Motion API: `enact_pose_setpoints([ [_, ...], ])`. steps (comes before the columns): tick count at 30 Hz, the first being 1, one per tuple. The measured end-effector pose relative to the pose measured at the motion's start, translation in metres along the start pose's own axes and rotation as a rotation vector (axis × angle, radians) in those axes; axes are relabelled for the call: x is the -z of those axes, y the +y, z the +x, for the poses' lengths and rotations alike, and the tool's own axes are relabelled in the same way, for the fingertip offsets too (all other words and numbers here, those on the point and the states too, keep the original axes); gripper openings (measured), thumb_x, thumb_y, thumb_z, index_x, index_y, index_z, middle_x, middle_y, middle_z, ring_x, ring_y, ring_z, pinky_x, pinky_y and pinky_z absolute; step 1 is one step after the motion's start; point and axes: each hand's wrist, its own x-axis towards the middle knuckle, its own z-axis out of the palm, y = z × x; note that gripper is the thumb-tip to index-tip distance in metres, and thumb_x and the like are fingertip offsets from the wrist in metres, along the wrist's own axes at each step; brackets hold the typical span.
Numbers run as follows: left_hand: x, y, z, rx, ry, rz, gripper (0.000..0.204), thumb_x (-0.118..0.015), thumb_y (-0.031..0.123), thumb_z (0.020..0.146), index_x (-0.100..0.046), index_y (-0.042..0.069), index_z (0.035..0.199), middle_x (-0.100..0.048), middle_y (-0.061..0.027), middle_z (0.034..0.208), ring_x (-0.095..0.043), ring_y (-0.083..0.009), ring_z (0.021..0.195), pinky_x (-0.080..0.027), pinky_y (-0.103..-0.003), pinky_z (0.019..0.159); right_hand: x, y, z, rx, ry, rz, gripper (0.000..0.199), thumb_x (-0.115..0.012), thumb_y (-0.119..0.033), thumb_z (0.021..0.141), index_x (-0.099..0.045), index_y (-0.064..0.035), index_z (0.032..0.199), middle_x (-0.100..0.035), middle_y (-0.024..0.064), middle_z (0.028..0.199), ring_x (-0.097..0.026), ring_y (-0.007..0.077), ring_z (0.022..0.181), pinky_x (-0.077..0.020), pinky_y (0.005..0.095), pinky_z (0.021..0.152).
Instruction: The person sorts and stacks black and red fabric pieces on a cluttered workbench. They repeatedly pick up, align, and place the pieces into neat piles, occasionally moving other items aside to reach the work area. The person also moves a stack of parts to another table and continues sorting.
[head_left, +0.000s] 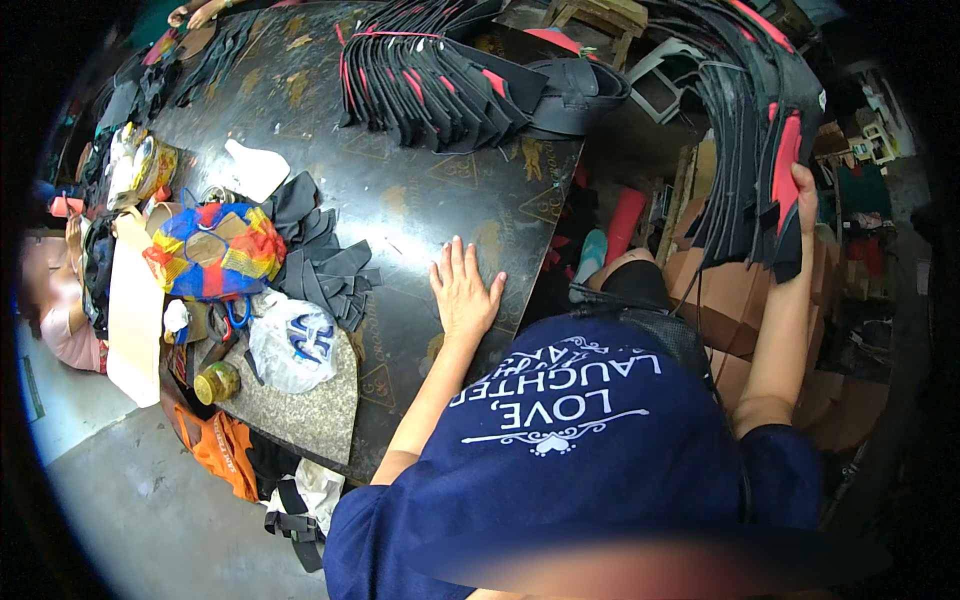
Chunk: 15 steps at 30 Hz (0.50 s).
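Note:
My left hand (466, 298) lies flat on the black table (405, 225), fingers spread and nothing in it. Out to the right, my raised right hand (806, 200) is closed on the edge of a thick bundle of black strips (738, 140) with red patches. The strips hang beside the table's right edge, bent in a curve. A similar stack of black and red strips (425, 90) lies fanned along the far part of the table. At its right end sits a coiled black band (578, 98).
On the table's left are a colourful bundle (215, 250), black scraps (325, 255), a clear plastic bag (295, 345), a jar (217, 383) and blue-handled scissors (238, 315). Brown boxes (715, 300) stand below my right arm. Other people are at the far left and top left.

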Motion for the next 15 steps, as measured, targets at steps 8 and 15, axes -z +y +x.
enact_pose_setpoints([
  [8,0.007,0.011,0.004,0.026,-0.077,0.106,0.071,-0.056,0.051,0.084,-0.044,0.001,0.133,-0.036,-0.0181,0.145,-0.029,-0.0318,0.136,-0.017,-0.052,0.112,0.051,-0.003,0.093,-0.143,-0.363,0.17,0.047,-0.053,-0.018,0.086,-0.051,0.0047,0.127,-0.06,0.0187,0.122,-0.062,0.0284,0.108,-0.0491,0.0407,0.096],
  [15,-0.04,0.074,0.1,0.368,0.184,-0.252,0.041,-0.063,0.024,0.084,-0.053,0.003,0.117,-0.051,-0.0172,0.123,-0.046,-0.0313,0.117,-0.028,-0.044,0.104,0.123,0.006,0.251,-0.256,-0.425,0.1,0.053,-0.054,-0.018,0.085,-0.045,0.0023,0.133,-0.057,0.0188,0.126,-0.061,0.0298,0.109,-0.0487,0.0425,0.097],
])
